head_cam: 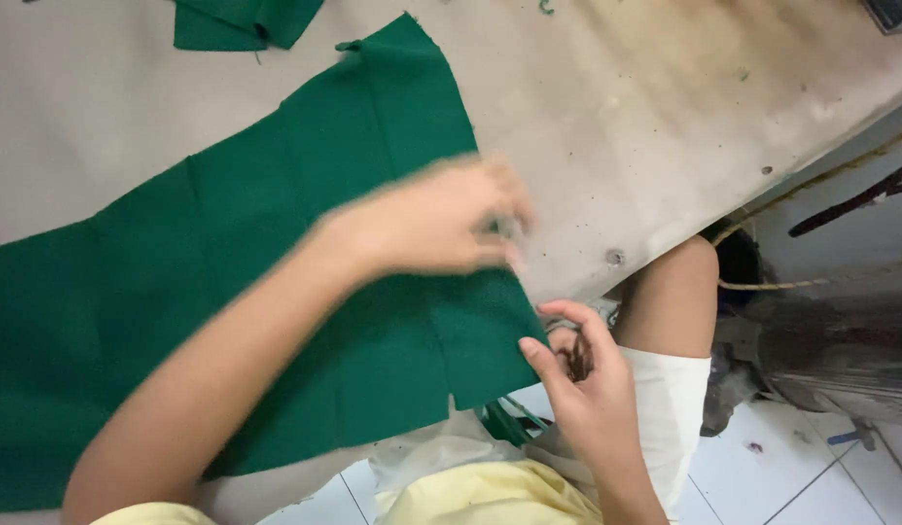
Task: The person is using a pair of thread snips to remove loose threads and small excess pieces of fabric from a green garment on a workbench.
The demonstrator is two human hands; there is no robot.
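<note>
A large piece of green fabric (227, 292) lies spread over a stained beige table (665, 107), its right corner hanging over the table edge. My left hand (441, 219) is blurred by motion and hovers at the fabric's right edge with the fingers bunched; whether it grips the cloth is unclear. My right hand (582, 389) is below the table edge, next to the hanging corner. Its thumb touches the cloth, and its fingers curl round a small dark object (577, 358) that I cannot identify.
A second, folded green piece (237, 21) lies at the table's far edge. Below the table are my bare knee (670, 292), white shorts, a white tiled floor (781, 467) and a grey machine part with cords (840, 331) at the right.
</note>
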